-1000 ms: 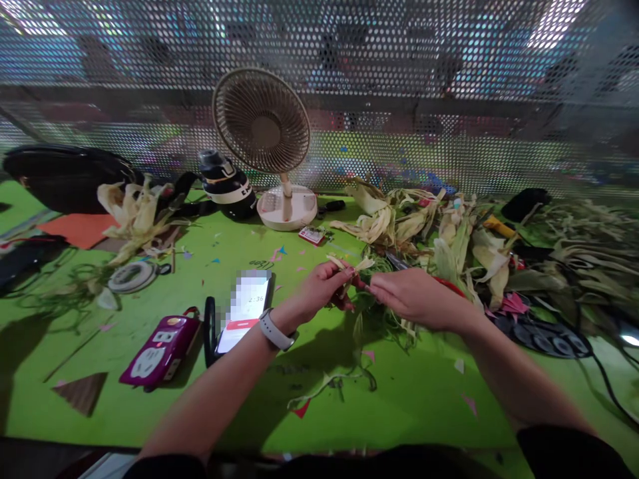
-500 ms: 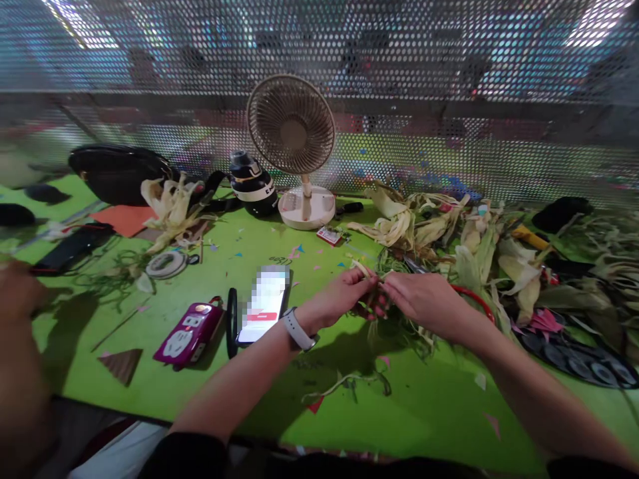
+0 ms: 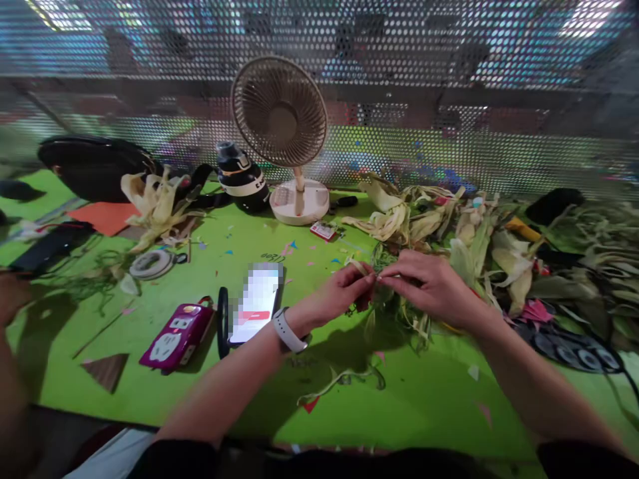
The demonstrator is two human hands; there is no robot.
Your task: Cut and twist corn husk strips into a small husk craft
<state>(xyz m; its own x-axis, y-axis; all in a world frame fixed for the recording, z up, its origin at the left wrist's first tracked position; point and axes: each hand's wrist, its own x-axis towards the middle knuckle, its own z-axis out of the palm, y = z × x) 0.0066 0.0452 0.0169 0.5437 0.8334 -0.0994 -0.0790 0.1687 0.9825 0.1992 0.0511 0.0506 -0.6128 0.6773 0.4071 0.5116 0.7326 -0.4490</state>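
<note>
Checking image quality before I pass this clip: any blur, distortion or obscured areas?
Head view: wide-angle bending curves the perforated metal screen; the propped phone's display is pixelated out; a co-worker's arm blurs at the left edge; both hands cast soft shadows on the green tabletop.

No text can be read; the phone [image 3: 255,301] screen is blurred out

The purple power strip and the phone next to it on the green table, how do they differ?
The purple power strip lies flat with white sockets facing up; the phone is propped on a black stand, its screen lit. The strip is chunkier and shorter, the phone thinner and longer. Both sit left of the left hand.
</note>
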